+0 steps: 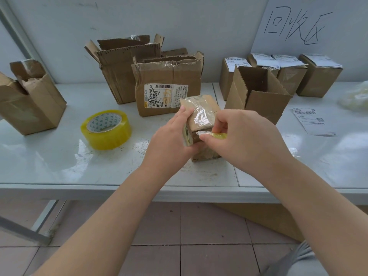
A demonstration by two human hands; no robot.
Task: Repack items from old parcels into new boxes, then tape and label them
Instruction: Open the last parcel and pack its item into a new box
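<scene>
On table [59, 166], parcel [201, 116] gripped between left hand [171, 140], right hand [245, 136] fingers [221, 120].

White table [49, 166] against pale wall [179, 20], tiled floor [209, 226].

You had soft, even, fairly bright light w/ a slight bluish cast. The glossy table [59, 166] threw back broad white glare patches, esp. beside the tape roll [106, 129] & at far right, so light came from above. Shadows were faint, soft-edged: a thin one under the roll, a darker band below the table's front edge. Clear wrap on the parcel [201, 114] glinted, as did the tape strip [214, 134]. Your wide-angle lens stretched your forearms [111, 226] toward the bottom corners & made the far-left box [31, 100] lean outward. Centre was sharp; the plastic bag [356, 96] at the right edge was washed out & soft.
</scene>
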